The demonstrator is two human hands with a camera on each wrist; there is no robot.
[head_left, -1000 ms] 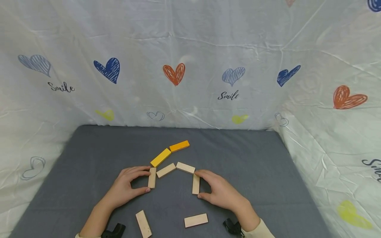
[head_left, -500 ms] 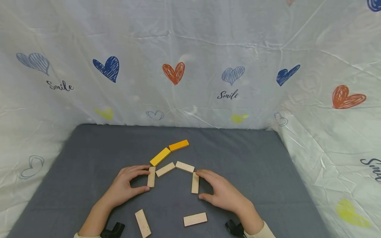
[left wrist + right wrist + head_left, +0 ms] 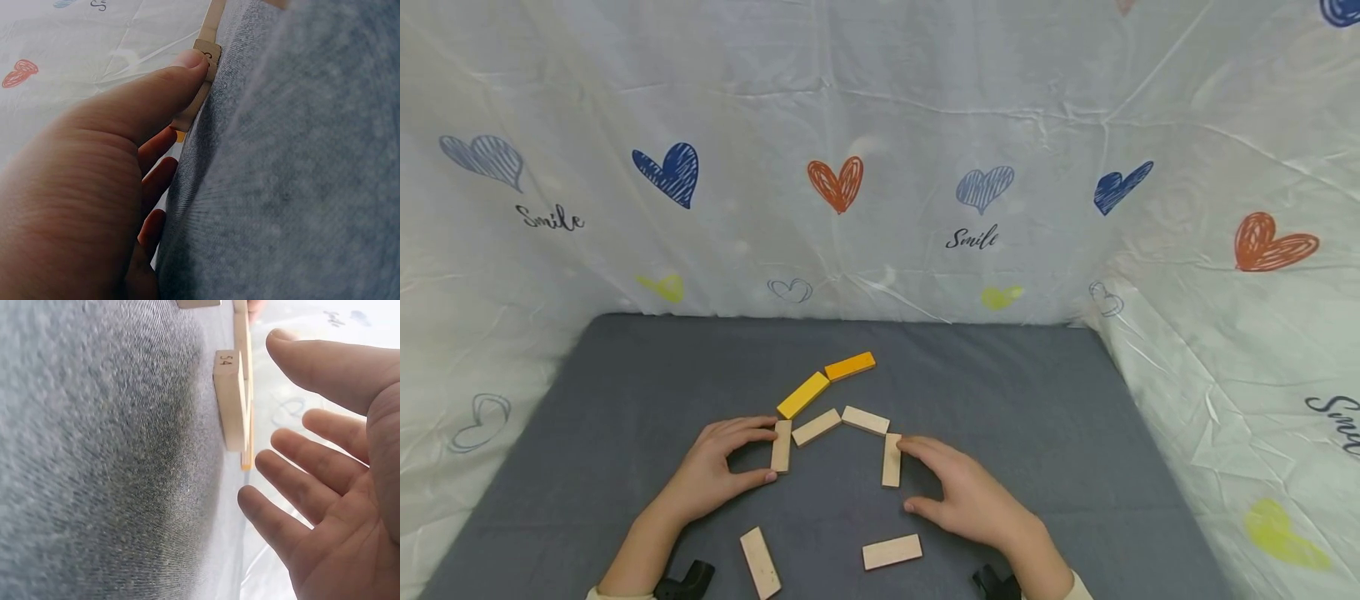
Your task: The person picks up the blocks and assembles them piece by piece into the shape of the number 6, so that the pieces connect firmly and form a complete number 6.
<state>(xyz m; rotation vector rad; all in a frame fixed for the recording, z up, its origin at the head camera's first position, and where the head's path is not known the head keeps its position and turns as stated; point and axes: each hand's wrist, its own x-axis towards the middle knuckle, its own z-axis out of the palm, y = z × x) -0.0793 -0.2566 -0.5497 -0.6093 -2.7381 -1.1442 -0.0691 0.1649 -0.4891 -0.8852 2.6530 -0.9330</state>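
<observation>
My left hand (image 3: 711,467) pinches the plain wooden block (image 3: 782,447) at the left end of an arch, thumb at its near end and fingertips at its far end. In the left wrist view the thumb (image 3: 187,62) lies against that block's marked end. On the other side, my right hand (image 3: 970,492) is beside the right-end wooden block (image 3: 891,461), fingers spread and thumb away from it. The right wrist view shows this block (image 3: 230,403) free of the hand. Between them lie two slanted plain blocks, the left one (image 3: 817,427) and the right one (image 3: 866,420).
Behind the arch, a yellow block (image 3: 803,395) and an orange block (image 3: 850,366) lie end to end. Closer to me are two loose plain blocks, one at left (image 3: 761,563) and one at right (image 3: 892,552). Grey cloth (image 3: 1037,400) covers the table; a heart-patterned white sheet (image 3: 910,125) hangs behind.
My right hand has drawn slightly back and to the right, its thumb leaving the near end of the right-end block. The left hand and the blocks stay put.
</observation>
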